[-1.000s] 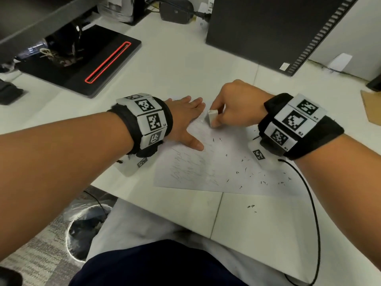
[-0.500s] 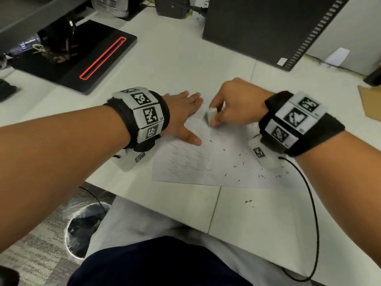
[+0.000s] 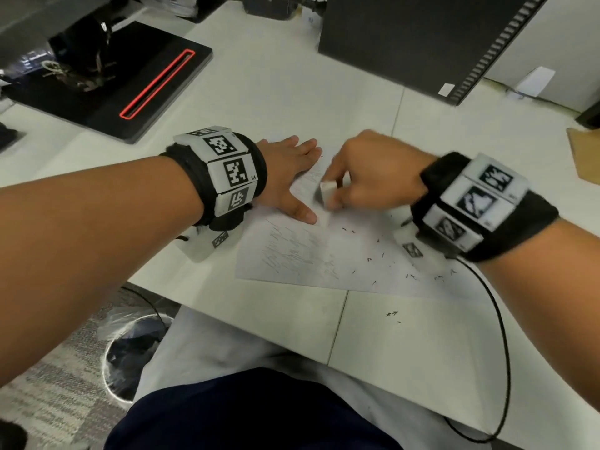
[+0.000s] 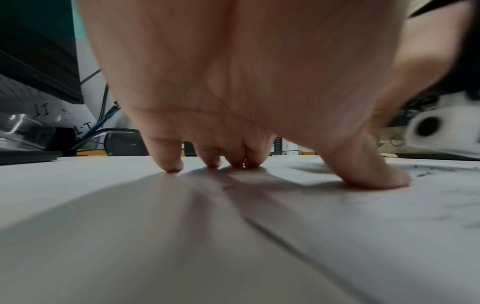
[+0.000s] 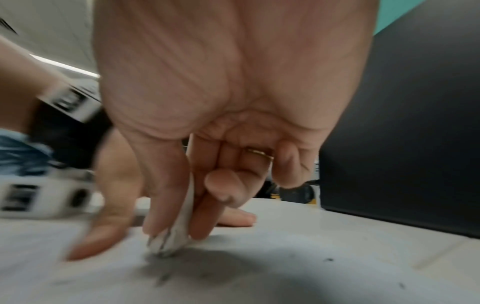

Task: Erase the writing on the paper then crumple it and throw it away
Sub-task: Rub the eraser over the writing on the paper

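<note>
A white sheet of paper [image 3: 350, 254] lies flat on the white desk [image 3: 292, 92], with pencil scribbles on its left half and dark eraser crumbs scattered over its right half. My left hand [image 3: 292, 177] lies flat on the paper's far left corner, fingers straight and thumb spread; the left wrist view shows its fingertips [image 4: 171, 162] pressing down. My right hand [image 3: 367, 180] pinches a white eraser [image 3: 328, 193] between thumb and fingers, its dirty tip [image 5: 168, 242] on the paper beside my left thumb. The right hand is motion-blurred.
A black computer tower [image 3: 422, 40] stands at the far right. A black device with a red-outlined slot [image 3: 156, 82] lies at the far left. A bin lined with a plastic bag [image 3: 130, 345] stands on the floor under the desk's near left edge. A black cable [image 3: 500, 336] trails from my right wrist.
My right hand has moved the eraser slightly toward me and left, closer to my left thumb, and is now blurred. The left hand stays pressed on the paper.
</note>
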The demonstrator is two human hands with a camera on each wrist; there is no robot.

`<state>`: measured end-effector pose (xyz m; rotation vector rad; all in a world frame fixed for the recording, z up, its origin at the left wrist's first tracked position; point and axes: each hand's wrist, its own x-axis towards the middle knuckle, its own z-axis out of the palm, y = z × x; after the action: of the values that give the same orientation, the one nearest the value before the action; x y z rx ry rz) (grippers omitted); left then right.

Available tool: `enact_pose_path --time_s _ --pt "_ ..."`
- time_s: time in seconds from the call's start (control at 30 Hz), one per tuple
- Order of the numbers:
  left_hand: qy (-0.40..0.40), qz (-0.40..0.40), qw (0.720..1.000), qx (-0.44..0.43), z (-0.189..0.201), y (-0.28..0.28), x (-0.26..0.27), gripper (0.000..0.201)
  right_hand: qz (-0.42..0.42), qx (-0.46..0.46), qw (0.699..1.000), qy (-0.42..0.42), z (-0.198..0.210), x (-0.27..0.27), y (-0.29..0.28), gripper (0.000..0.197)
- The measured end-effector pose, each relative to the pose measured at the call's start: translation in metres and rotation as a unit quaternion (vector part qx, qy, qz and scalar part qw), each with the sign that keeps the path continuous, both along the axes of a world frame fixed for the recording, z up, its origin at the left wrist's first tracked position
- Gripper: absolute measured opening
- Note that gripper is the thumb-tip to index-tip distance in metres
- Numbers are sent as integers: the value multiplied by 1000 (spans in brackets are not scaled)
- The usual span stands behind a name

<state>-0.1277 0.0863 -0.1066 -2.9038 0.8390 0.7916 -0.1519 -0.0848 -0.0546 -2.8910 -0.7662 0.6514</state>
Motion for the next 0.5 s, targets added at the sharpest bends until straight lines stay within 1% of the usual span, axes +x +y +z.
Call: enact_pose_path --time_s 0.07,0.1,0.17,0.23,0.33,0.4,0.5 --pt "4 -1 1000 -11 -1 0 0 119 -27 -6 999 -25 0 13 5 29" --pt "4 -2 1000 -13 -2 0 1 119 -25 -12 999 -35 0 14 7 30" --pt "3 -1 1000 -11 -2 1 1 119 4 -22 999 -40 -1 4 9 28" --pt "1 0 1000 -2 -2 0 1 120 33 -19 999 -20 -1 -17 6 26" --pt "2 -7 1000 10 -1 -2 3 120 62 -24 997 40 -1 -41 0 28" --pt "-2 -9 1000 11 2 -4 5 119 45 -10 997 61 1 -37 -4 25" --pt "-27 -9 1000 5 8 -7 4 116 -25 41 999 23 3 -16 -10 20"
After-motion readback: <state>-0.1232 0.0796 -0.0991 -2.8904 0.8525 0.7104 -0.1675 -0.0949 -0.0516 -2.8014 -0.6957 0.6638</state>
